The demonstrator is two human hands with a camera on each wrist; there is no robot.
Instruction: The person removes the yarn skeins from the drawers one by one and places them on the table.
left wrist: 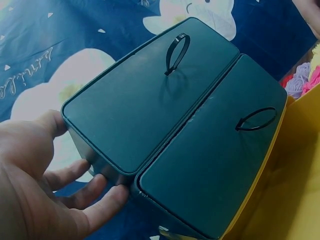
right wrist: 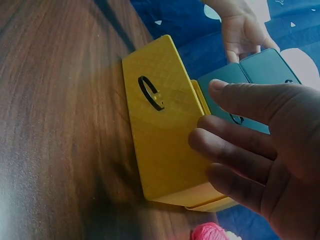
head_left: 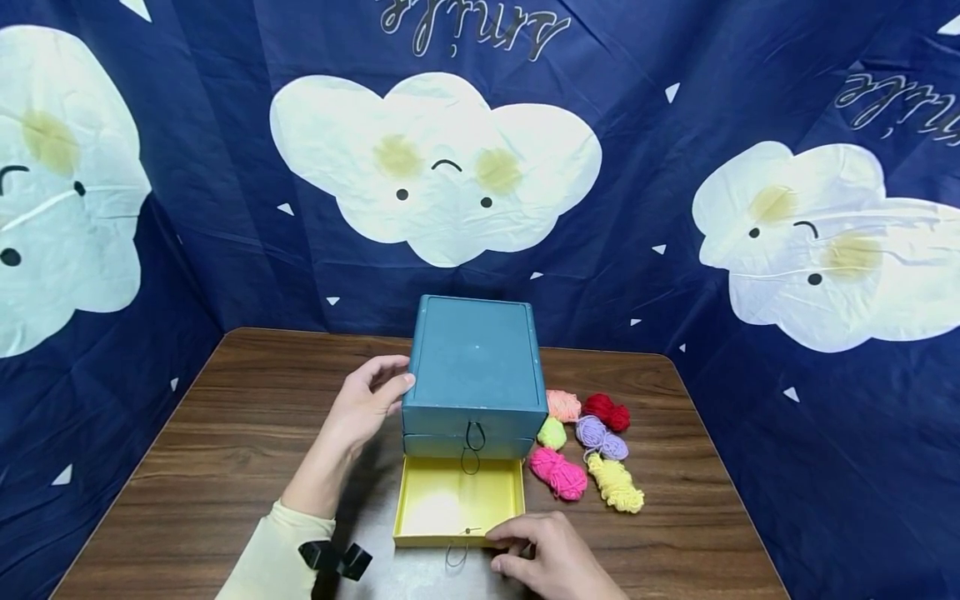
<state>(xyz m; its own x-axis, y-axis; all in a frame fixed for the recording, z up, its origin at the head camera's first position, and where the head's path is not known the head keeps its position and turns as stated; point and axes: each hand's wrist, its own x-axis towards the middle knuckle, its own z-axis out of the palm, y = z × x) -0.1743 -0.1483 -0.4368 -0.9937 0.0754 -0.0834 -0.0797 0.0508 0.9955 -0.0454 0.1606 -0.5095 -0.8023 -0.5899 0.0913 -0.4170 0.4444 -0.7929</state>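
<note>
A teal drawer box (head_left: pixel 480 358) with two closed teal fronts stands on the table, each front bearing a black loop pull (left wrist: pixel 177 52). Below them a yellow drawer (head_left: pixel 487 492) is pulled out toward the person, its inside bare, with a black loop (right wrist: pixel 150 93) on its front. My left hand (head_left: pixel 363 404) rests against the box's left side, fingertips on the wall and thumb near the top edge. Beside the drawer's front right corner is my right hand (head_left: pixel 551 550), fingers loosely bent and spread, fingertips right at the rim, holding nothing.
Right of the box lie several yarn skeins: peach (head_left: pixel 564 406), red (head_left: pixel 607 412), purple (head_left: pixel 602 437), lime (head_left: pixel 552 433), pink (head_left: pixel 558 475) and yellow (head_left: pixel 615 483). A wooden table (head_left: pixel 247 417) carries everything, with a blue cloud-print curtain (head_left: pixel 637 50) around it.
</note>
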